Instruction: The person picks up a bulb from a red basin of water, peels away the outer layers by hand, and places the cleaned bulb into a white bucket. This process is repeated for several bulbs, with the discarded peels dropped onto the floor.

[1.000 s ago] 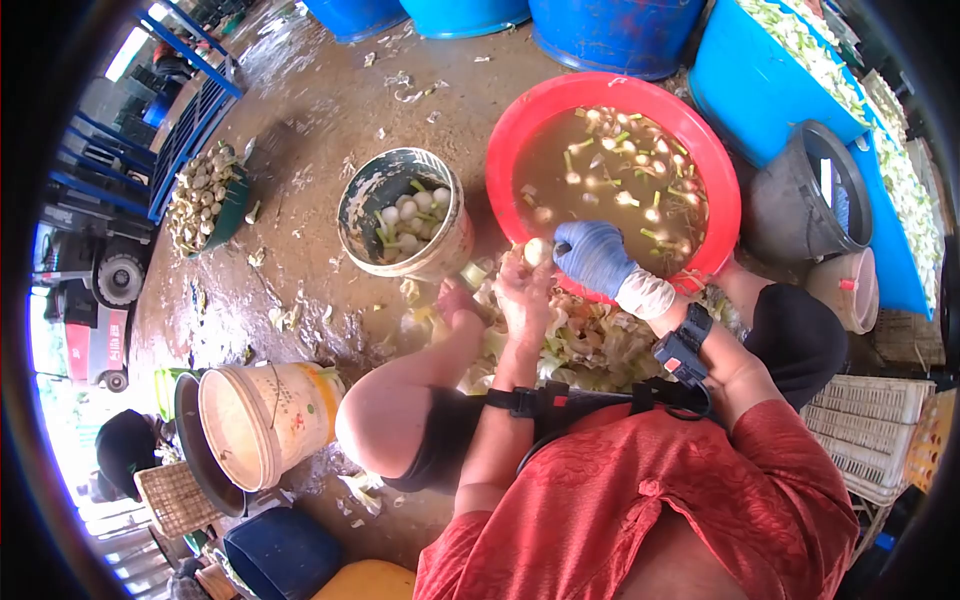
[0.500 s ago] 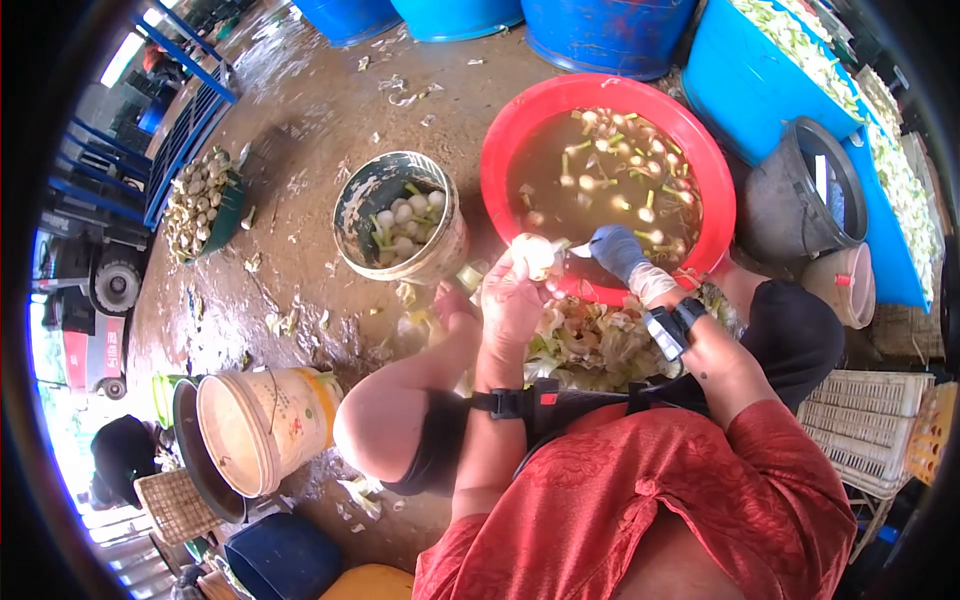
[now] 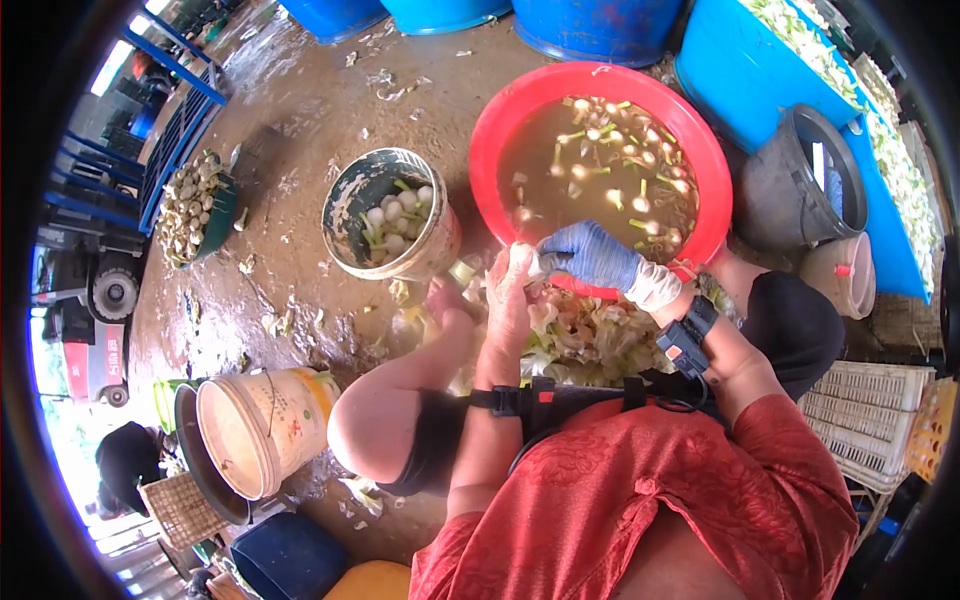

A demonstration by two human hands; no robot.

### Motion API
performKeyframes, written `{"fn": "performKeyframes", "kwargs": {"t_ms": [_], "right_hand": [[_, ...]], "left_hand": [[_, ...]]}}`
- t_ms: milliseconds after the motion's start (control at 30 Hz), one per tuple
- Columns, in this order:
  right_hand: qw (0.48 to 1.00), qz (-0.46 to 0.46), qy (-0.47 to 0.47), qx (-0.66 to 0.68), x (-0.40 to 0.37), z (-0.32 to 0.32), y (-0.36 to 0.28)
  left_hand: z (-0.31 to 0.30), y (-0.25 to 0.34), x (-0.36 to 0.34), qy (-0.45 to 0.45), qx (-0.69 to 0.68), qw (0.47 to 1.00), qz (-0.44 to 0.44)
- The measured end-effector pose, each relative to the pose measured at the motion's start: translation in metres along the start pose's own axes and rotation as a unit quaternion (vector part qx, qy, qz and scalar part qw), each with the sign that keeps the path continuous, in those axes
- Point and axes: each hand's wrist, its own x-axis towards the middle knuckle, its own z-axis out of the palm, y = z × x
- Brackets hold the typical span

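Note:
My bare left hand (image 3: 509,287) is closed, fingers upward, around a white garlic-like bulb (image 3: 535,262), which is mostly hidden by my hands. Against the bulb, my right hand (image 3: 592,257), in a blue glove with a white cuff, has its fingers curled and pressed together. What those fingers grip is hidden. Both hands are at the near rim of a red tub (image 3: 488,105), where several white bulbs with green stems float in murky water. Below them lies a heap of pale peelings (image 3: 590,335). To the left, a dirty bucket (image 3: 447,240) holds peeled white bulbs (image 3: 400,215).
A green tub of unpeeled bulbs (image 3: 190,210) stands at the far left. Blue bins (image 3: 770,85) with chopped pale stalks and a black bucket (image 3: 780,215) are on the right. A cream bucket (image 3: 230,430) lies tipped at the lower left. Scraps litter the wet floor (image 3: 270,200).
My right hand has moved left and down, closer to my left hand. The bulb, plainly visible before, is now mostly covered. The whole view has shifted slightly.

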Motion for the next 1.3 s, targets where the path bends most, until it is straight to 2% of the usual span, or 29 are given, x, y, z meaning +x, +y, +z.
{"fn": "performKeyframes", "kwargs": {"t_ms": [100,167,233,267,300,367,400,500,533,567,633,667,700,733,767,800,833,900,933,967,1000,1033,1067,1100,1133,1167,1200,1233,1300], "right_hand": [[0.998,0.000,-0.002,-0.059,-0.001,0.001,0.006],[0.995,0.060,0.003,-0.075,-0.002,0.000,0.007],[0.992,0.115,-0.011,-0.060,-0.004,0.003,0.013],[0.984,0.168,-0.026,-0.045,-0.005,0.005,0.018],[0.984,0.168,-0.026,-0.046,-0.007,0.006,0.024],[0.999,-0.017,0.019,-0.036,-0.011,0.003,0.036],[0.998,0.005,0.020,0.066,-0.009,0.004,0.041],[0.996,0.090,-0.001,0.018,-0.008,-0.003,0.021],[0.999,0.036,0.000,-0.012,-0.010,0.001,0.019],[0.999,0.036,0.000,-0.011,-0.010,0.001,0.018],[0.957,-0.203,0.074,-0.195,-0.012,0.000,0.016],[0.973,-0.045,0.107,0.200,-0.012,0.010,0.016],[0.973,-0.044,0.107,0.201,-0.010,0.009,0.028],[0.849,0.066,0.116,0.511,-0.004,0.000,0.043],[0.621,0.168,0.111,0.758,-0.001,-0.010,0.055],[0.621,0.080,0.038,0.779,-0.002,-0.026,0.046],[0.613,0.047,0.021,0.788,-0.002,-0.030,0.048],[0.714,0.164,0.179,0.656,-0.003,-0.030,0.019],[0.782,0.164,0.117,0.590,-0.007,-0.017,0.037],[0.839,0.161,0.053,0.516,-0.011,-0.005,0.054],[0.954,0.168,-0.061,0.242,-0.009,-0.007,0.017],[0.975,0.100,-0.182,0.081,-0.007,0.012,0.038],[0.884,0.209,-0.203,0.366,-0.002,0.032,0.066],[0.705,0.295,-0.201,0.613,0.010,0.039,0.070],[0.891,0.208,-0.130,0.382,0.021,0.036,0.076],[0.987,0.099,-0.046,0.114,0.039,0.026,0.069],[0.975,0.104,-0.019,0.194,0.061,0.027,0.095],[0.990,0.129,0.019,0.053,0.073,0.027,0.118],[0.955,0.196,-0.055,-0.218,0.106,0.018,0.126]], "left_hand": [[-0.007,0.004,0.001,-0.034,0.060,0.998,0.000],[-0.001,0.008,-0.002,-0.047,0.080,0.996,-0.003],[0.016,0.017,-0.009,-0.040,0.237,0.961,0.134],[0.011,0.017,-0.007,-0.074,0.233,0.963,0.115],[0.011,0.014,-0.007,-0.074,0.232,0.963,0.115],[0.012,0.011,-0.005,-0.054,0.115,0.988,0.083],[0.012,0.010,-0.004,-0.053,0.116,0.988,0.082],[0.013,0.008,0.000,0.019,-0.002,0.998,-0.066],[0.010,-0.003,0.002,0.043,0.047,0.996,-0.065],[0.001,-0.010,0.006,0.044,0.048,0.996,-0.065],[-0.016,-0.019,0.011,-0.042,-0.037,0.998,-0.036],[-0.009,-0.016,0.010,-0.030,-0.081,0.996,-0.002],[-0.014,-0.021,0.011,-0.028,-0.080,0.996,-0.003],[-0.020,-0.027,0.013,-0.046,-0.151,0.988,-0.001],[-0.024,-0.030,0.015,-0.064,-0.221,0.973,0.002],[-0.024,-0.026,0.014,-0.045,-0.233,0.970,-0.046],[-0.028,-0.026,0.016,-0.045,-0.233,0.970,-0.046],[-0.038,-0.030,0.023,0.056,-0.269,0.960,-0.049],[-0.049,-0.026,0.029,0.021,-0.297,0.955,-0.002],[-0.054,-0.008,0.036,0.001,-0.228,0.966,0.123],[-0.036,0.027,0.026,0.090,-0.300,0.942,0.118],[-0.019,0.053,0.017,0.182,-0.368,0.905,0.111],[-0.021,0.047,0.019,0.187,-0.370,0.903,0.109],[-0.023,0.039,0.022,0.230,-0.331,0.912,0.078],[-0.026,0.029,0.026,0.270,-0.289,0.917,0.048],[-0.034,0.011,0.024,0.223,-0.275,0.935,0.026],[-0.034,0.003,0.023,0.192,-0.266,0.945,0.011],[-0.034,-0.004,0.025,0.162,-0.256,0.953,-0.004],[-0.014,0.009,0.026,0.186,-0.214,0.959,-0.001]]}}
